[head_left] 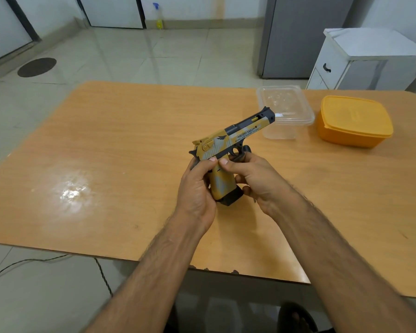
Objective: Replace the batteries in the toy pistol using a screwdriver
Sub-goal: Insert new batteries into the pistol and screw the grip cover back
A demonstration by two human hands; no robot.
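A yellow, grey and black toy pistol point(228, 140) is held above the middle of the wooden table point(106, 152), barrel pointing up and to the right. My left hand point(197, 188) grips the left side of its handle, thumb pressed near the top of the grip. My right hand point(255, 176) holds the handle from the right, thumb next to the left thumb, fingers curled under the trigger guard and magazine base. No screwdriver or batteries are visible.
A clear plastic container point(285, 111) and an orange lidded box point(354, 121) stand at the table's far right. Beyond are a white cabinet point(360, 61), a grey fridge point(298, 37) and tiled floor. A cable point(34, 260) runs under the near left edge.
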